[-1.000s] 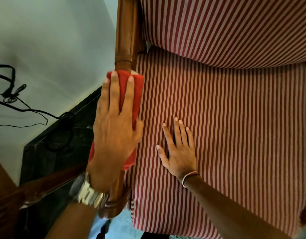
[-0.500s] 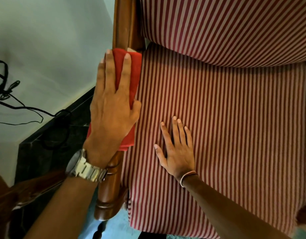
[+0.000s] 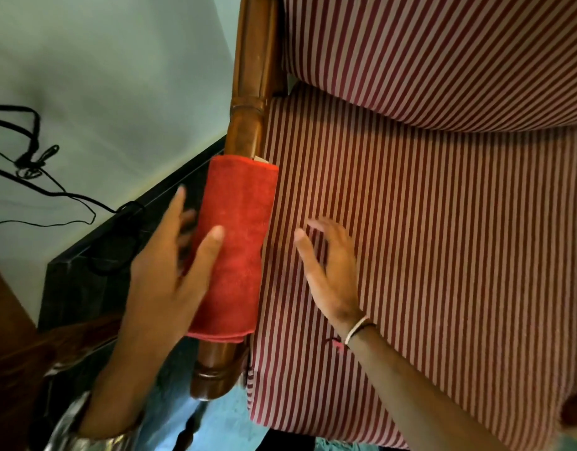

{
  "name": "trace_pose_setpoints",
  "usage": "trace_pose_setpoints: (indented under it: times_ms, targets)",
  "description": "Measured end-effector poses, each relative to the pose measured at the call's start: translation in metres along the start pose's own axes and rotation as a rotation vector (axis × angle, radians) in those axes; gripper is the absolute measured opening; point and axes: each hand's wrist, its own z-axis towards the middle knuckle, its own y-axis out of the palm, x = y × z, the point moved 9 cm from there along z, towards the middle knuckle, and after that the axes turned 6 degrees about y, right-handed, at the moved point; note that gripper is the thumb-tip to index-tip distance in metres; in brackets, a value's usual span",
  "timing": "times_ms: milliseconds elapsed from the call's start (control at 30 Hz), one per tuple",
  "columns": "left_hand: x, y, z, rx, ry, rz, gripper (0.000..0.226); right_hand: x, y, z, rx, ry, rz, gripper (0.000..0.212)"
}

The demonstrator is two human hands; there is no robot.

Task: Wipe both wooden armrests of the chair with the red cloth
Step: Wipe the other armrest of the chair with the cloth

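Close head view, straight down onto chair (image 3: 411, 255).

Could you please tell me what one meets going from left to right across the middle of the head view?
Black cables → left hand → red cloth draped over the wooden armrest → right hand → striped seat cushion.

The folded red cloth (image 3: 236, 249) hides the middle of the brown wooden armrest (image 3: 248, 125). The left hand (image 3: 170, 271) is motion-blurred, its silver wristwatch (image 3: 82, 431) cut by the bottom edge. The far armrest (image 3: 575, 415) barely shows at the right edge.
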Motion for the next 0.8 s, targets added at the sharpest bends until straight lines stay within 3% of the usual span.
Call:
trace_pose_setpoints:
  times_ms: [100, 167, 367, 500, 700, 800]
  targets:
    - [-0.038, -0.007, -0.028, -0.095, -0.240, -0.132, 0.057, -0.049, 0.018, 0.004, -0.184, 0.119, 0.486, 0.056]
    - [-0.052, -0.006, -0.046, -0.122, -0.328, -0.199, 0.038, -0.077, 0.027, 0.007, -0.229, 0.142, 0.578, 0.050]
    - [-0.059, -0.008, -0.051, 0.035, -0.398, -0.309, 0.033, -0.102, 0.021, 0.019, -0.132, 0.193, 0.556, 0.046]
    - [-0.056, -0.012, -0.052, 0.090, -0.360, -0.169, 0.037, -0.105, 0.017, 0.021, -0.138, 0.125, 0.522, 0.044]
    - [-0.009, 0.007, -0.059, 0.170, -0.216, 0.163, 0.030, -0.107, -0.020, 0.025, -0.002, -0.103, 0.275, 0.033]
    - [0.018, 0.050, -0.066, 0.119, -0.179, 0.122, 0.031, -0.094, -0.058, 0.022, 0.087, -0.259, 0.044, 0.028]
